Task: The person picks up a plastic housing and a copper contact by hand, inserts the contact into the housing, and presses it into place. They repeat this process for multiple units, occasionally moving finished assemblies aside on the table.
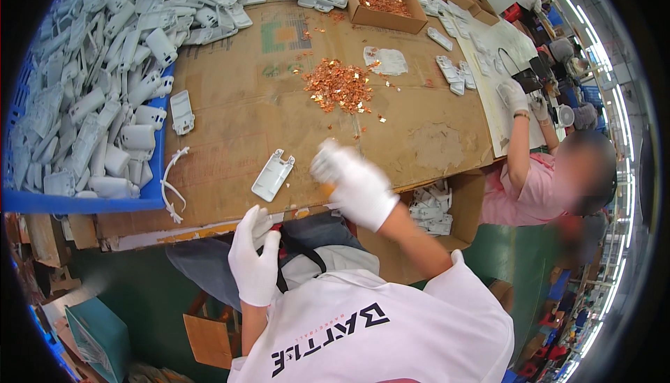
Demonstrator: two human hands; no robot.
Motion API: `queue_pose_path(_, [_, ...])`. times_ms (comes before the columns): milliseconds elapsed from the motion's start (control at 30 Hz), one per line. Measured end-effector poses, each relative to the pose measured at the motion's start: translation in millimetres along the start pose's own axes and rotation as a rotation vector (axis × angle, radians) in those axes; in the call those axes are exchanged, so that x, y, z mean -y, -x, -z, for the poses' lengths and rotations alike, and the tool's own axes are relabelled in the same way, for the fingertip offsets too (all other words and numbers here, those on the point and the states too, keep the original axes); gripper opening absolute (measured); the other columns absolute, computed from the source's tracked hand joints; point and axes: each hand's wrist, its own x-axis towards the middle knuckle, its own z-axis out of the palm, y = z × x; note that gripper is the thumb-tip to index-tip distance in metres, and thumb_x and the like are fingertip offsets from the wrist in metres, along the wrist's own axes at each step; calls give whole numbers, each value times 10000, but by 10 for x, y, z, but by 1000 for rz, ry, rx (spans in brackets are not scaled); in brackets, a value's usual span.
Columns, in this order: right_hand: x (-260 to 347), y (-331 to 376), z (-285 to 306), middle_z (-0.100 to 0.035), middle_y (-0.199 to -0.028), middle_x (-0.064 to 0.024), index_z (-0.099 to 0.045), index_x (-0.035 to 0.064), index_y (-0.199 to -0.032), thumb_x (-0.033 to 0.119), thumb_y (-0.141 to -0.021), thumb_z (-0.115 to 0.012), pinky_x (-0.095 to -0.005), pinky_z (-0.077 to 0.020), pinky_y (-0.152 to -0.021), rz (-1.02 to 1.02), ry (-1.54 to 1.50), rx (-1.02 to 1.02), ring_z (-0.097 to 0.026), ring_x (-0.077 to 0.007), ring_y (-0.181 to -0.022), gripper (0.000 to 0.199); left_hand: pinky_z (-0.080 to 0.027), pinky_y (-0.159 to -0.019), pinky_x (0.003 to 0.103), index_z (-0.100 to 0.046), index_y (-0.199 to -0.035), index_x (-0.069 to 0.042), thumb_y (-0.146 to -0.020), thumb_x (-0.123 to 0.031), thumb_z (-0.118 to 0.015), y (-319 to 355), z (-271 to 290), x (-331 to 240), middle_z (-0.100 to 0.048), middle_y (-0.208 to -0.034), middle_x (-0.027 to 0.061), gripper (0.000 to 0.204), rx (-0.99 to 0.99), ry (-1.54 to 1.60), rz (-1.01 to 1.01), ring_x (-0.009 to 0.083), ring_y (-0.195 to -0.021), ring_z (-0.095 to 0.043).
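My left hand (253,261), in a white glove, is at the table's front edge, with its thumb and fingers apart and nothing visible between them. Just beyond its fingertips a white plastic housing piece (273,176) lies on the cardboard-covered table (230,104), hollow side up. Also gloved in white, my right hand (356,184) is over the front edge, right of that housing. Motion smears its fingers, so whether they hold anything is unclear. Beyond it is a loose pile of small copper-coloured metal pieces (338,86).
A blue crate (84,204) heaped with white housings stands at left. Another housing (182,112) and a white strip (172,184) lie beside it. A cardboard box (387,20) of copper pieces is at the back. An open box (467,208) holds white parts. At right sits a co-worker (523,181).
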Motion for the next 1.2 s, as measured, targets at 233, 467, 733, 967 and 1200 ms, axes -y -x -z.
queue_pose_path(233, [-2167, -820, 1668, -580, -1148, -173, -504, 72, -1303, 302, -845, -706, -469, -500, -879, -349, 894, -465, -592, -361, -1054, 551, -522, -766, 291, -675, -986, 7, -885, -32, -613, -35, 85, 422, -704, -908, 134, 125, 24, -54, 78, 202, -831, -694])
queue_pose_path(467, [-1915, -1154, 1530, -612, -1147, -95, -636, 139, -1154, 118, -753, -714, -439, -491, -882, 67, 877, -519, -596, -314, -1021, 409, -530, -716, 289, -670, -969, 29, -878, 10, -607, -47, 310, 353, -705, -868, 133, 113, -3, -134, 21, 187, -775, -692])
queue_pose_path(733, [-1764, -1341, 1009, -622, -867, -127, -702, 133, -905, 118, -828, -658, -449, -516, -726, 153, 612, -227, -635, -342, -842, 90, -524, -770, 343, -683, -973, -21, -879, -79, -654, -895, 642, -63, -696, -947, 159, 114, -215, -362, -274, 303, -878, -679])
queue_pose_path(967, [-1743, -1408, 1125, -672, -935, -139, -708, 93, -923, 55, -796, -676, -420, -514, -782, 86, 460, -148, -651, -347, -884, 137, -567, -732, 420, -618, -1025, -80, -914, -106, -558, -2039, 685, 13, -627, -1010, 138, 129, -449, -1049, -424, 321, -905, -672])
queue_pose_path(1200, [-1707, -1393, 1261, -664, -905, -172, -683, 51, -901, -6, -752, -666, -415, -508, -779, -26, 388, -21, -653, -345, -862, 160, -592, -749, 435, -674, -1043, -74, -923, -107, -538, -2365, 352, 61, -693, -973, 182, 184, -177, -1087, -239, 360, -920, -702])
